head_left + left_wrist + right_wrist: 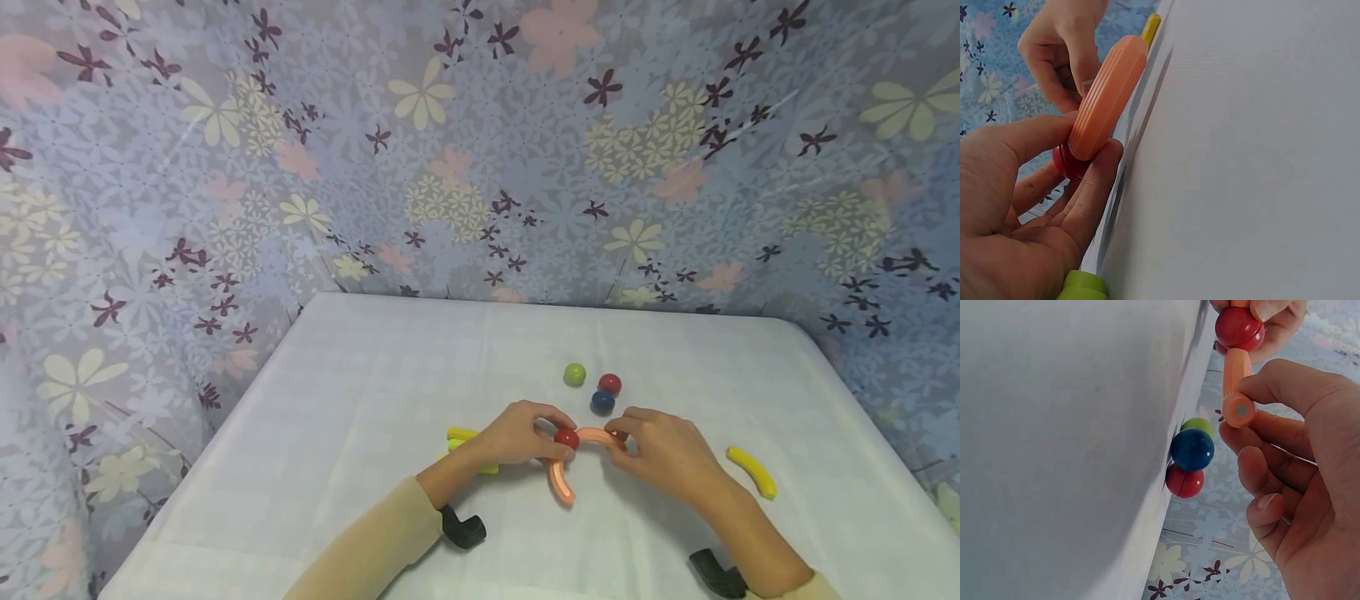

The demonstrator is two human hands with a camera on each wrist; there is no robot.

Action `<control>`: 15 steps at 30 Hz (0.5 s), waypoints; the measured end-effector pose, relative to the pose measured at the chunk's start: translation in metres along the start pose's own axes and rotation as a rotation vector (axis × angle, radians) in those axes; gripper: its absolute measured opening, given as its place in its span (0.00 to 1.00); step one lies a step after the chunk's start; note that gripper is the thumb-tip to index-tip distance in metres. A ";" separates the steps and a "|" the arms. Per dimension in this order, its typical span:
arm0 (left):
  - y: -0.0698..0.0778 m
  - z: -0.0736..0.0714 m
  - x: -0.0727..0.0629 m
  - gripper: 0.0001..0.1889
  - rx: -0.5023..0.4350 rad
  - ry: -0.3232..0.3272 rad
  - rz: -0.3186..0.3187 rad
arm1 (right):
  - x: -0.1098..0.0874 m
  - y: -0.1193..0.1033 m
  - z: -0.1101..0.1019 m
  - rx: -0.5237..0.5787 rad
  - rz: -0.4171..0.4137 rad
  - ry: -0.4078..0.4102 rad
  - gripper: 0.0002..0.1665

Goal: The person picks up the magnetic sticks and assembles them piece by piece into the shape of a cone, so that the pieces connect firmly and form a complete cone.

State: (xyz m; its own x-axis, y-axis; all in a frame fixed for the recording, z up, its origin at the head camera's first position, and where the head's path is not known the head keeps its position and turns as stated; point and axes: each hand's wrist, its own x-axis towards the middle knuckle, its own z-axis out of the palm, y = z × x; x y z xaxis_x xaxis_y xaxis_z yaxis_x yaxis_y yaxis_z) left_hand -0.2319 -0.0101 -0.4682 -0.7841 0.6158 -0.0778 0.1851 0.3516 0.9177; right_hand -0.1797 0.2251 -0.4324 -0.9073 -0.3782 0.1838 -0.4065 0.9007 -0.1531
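My left hand (517,435) holds a glossy red ball (566,439) between thumb and fingers, a little above the white table. Two curved orange rods meet that ball: one rod (561,483) points down toward the front, the other rod (595,434) reaches right. The far end of this second rod is pinched by my right hand (667,450). A small grey disc marks the rod's free end (1242,410) in the right wrist view. From the left wrist, the front rod (1110,97) covers most of the red ball (1067,165).
Behind the hands lie a green ball (575,374), a second red ball (610,383) and a blue ball (603,402). Yellow (461,433) and lime rods (490,469) lie partly hidden by the left forearm. A curved yellow rod (752,472) rests at right.
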 end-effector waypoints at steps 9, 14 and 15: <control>0.000 0.000 0.000 0.18 -0.001 -0.025 0.030 | 0.003 0.001 0.004 0.038 0.028 0.010 0.14; -0.001 0.000 0.000 0.19 -0.045 -0.055 0.050 | 0.004 0.002 0.006 0.056 0.024 0.025 0.12; -0.001 0.000 0.000 0.20 -0.057 -0.062 0.050 | 0.004 0.002 0.006 0.060 0.023 0.027 0.12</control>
State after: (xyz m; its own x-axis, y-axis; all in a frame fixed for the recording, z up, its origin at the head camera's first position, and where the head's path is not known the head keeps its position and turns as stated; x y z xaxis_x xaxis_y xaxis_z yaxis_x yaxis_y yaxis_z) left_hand -0.2324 -0.0104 -0.4687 -0.7362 0.6747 -0.0533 0.1877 0.2792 0.9417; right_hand -0.1850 0.2241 -0.4373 -0.9135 -0.3511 0.2053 -0.3921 0.8945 -0.2148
